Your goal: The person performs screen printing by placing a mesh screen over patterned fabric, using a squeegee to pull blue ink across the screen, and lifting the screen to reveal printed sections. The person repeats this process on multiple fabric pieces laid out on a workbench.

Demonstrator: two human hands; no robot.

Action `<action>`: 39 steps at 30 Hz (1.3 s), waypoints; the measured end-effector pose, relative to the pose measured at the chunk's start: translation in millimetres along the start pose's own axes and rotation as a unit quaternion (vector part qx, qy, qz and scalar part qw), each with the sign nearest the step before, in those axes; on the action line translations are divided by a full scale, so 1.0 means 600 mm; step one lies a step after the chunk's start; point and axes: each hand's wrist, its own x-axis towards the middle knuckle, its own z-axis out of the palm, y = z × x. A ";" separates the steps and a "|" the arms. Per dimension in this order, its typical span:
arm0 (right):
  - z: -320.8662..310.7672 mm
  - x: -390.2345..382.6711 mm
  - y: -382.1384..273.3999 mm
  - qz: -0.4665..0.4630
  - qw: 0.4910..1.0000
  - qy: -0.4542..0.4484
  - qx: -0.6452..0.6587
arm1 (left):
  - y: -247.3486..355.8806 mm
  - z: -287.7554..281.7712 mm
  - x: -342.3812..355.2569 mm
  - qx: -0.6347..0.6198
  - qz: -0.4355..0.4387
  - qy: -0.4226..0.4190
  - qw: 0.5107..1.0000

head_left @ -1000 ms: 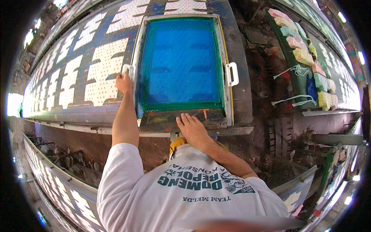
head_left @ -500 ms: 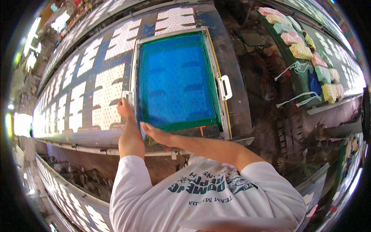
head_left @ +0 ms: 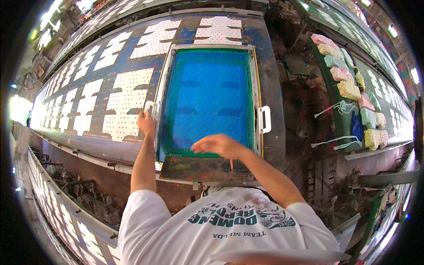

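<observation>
A silk screen printing frame [head_left: 164,73] with blue mesh and a green border lies on the long dark table [head_left: 271,79]. My left hand [head_left: 146,123] is closed round the white handle [head_left: 150,106] on the frame's left side. Above the near edge of the mesh is my right hand [head_left: 218,145], slightly blurred, its fingers stretched to the left with nothing visible in them. Another white handle [head_left: 265,119] sits untouched on the frame's right side. Through the mesh, pale cut-out fabric shapes show underneath.
White dotted fabric pieces [head_left: 128,104] lie in rows along the table to the left. A green-topped table [head_left: 329,84] at the right holds bundles of pastel fabric [head_left: 349,90], white cords [head_left: 342,108] and a blue cloth [head_left: 357,126]. A dark gap separates the tables.
My right hand has moved right, from beside the frame's lower left corner to over its near edge. The left hand stays at the handle. The whole view has shifted slightly.
</observation>
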 end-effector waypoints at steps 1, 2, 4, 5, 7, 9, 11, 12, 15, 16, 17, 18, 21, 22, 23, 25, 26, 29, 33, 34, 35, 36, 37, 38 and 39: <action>-0.051 -0.044 -0.007 0.017 0.989 0.112 -0.098 | -0.002 -0.003 -0.001 -0.003 -0.001 -0.016 1.000; -0.094 -0.074 -0.005 0.042 0.941 0.262 -0.208 | -0.004 -0.007 -0.002 -0.002 0.000 -0.035 0.999; -0.166 -0.154 0.001 0.043 0.691 0.496 -0.524 | -0.003 -0.009 -0.004 -0.039 -0.001 -0.046 0.998; -0.197 -0.191 0.007 0.061 0.575 0.516 -0.632 | -0.002 -0.009 -0.004 -0.072 -0.004 -0.044 0.996; -0.229 -0.224 0.048 0.088 0.610 0.572 -0.542 | -0.003 -0.008 -0.003 -0.108 -0.011 -0.047 0.993; -0.247 -0.236 0.091 0.134 0.708 0.582 -0.377 | -0.008 -0.008 0.002 -0.079 -0.019 -0.063 0.995; -0.253 -0.241 0.124 0.156 0.759 0.579 -0.254 | -0.015 -0.009 0.010 -0.060 -0.034 -0.079 0.994; -0.253 -0.240 0.137 0.107 0.798 0.568 -0.169 | -0.018 -0.009 0.015 -0.069 -0.032 -0.084 0.994; -0.243 -0.228 0.163 0.030 0.839 0.541 0.051 | -0.016 -0.009 0.028 -0.090 -0.064 -0.086 0.990; -0.238 -0.221 0.169 0.019 0.840 0.536 0.076 | -0.009 -0.012 0.032 -0.091 -0.108 -0.092 0.986; -0.237 -0.219 0.170 0.020 0.835 0.544 0.076 | 0.002 -0.012 0.038 -0.148 -0.129 -0.076 0.978; -0.239 -0.215 0.170 0.029 0.833 0.547 0.078 | 0.016 -0.020 0.042 -0.135 -0.130 -0.078 0.979; -0.253 -0.219 0.153 0.010 0.855 0.507 0.111 | 0.082 -0.045 0.063 -0.068 -0.054 -0.073 0.994; -0.264 -0.227 0.141 -0.007 0.862 0.493 0.119 | 0.108 -0.061 0.069 -0.040 -0.035 -0.071 0.996; -0.280 -0.231 0.127 -0.031 0.865 0.488 0.111 | 0.133 -0.063 0.065 -0.019 -0.007 -0.056 0.998; -0.319 -0.260 0.091 -0.052 0.871 0.480 0.095 | 0.187 -0.063 0.052 -0.021 -0.031 -0.051 0.998; -0.348 -0.279 0.068 -0.054 0.872 0.478 0.088 | 0.219 -0.054 0.045 -0.049 -0.063 -0.053 0.995; -0.429 -0.345 0.006 -0.079 0.863 0.494 0.074 | 0.304 -0.003 -0.012 -0.035 -0.050 -0.057 0.997; -0.521 -0.475 -0.043 -0.123 0.823 0.549 0.080 | 0.404 0.113 -0.118 -0.037 -0.059 -0.127 0.989; -0.549 -0.511 -0.054 -0.141 0.815 0.555 0.091 | 0.431 0.149 -0.143 -0.032 -0.050 -0.147 0.987; -0.576 -0.544 -0.063 -0.130 0.801 0.578 0.086 | 0.462 0.189 -0.165 -0.026 -0.046 -0.166 0.985; -0.596 -0.574 -0.072 -0.111 0.788 0.598 0.091 | 0.492 0.224 -0.185 -0.056 -0.034 -0.184 0.981; -0.622 -0.606 -0.081 -0.136 0.784 0.597 0.102 | 0.523 0.261 -0.207 -0.083 -0.028 -0.201 0.976; -0.645 -0.634 -0.090 -0.130 0.773 0.609 0.123 | 0.554 0.293 -0.225 -0.109 -0.023 -0.217 0.970; -0.664 -0.658 -0.098 -0.147 0.775 0.607 0.100 | 0.585 0.326 -0.238 -0.090 -0.031 -0.225 0.970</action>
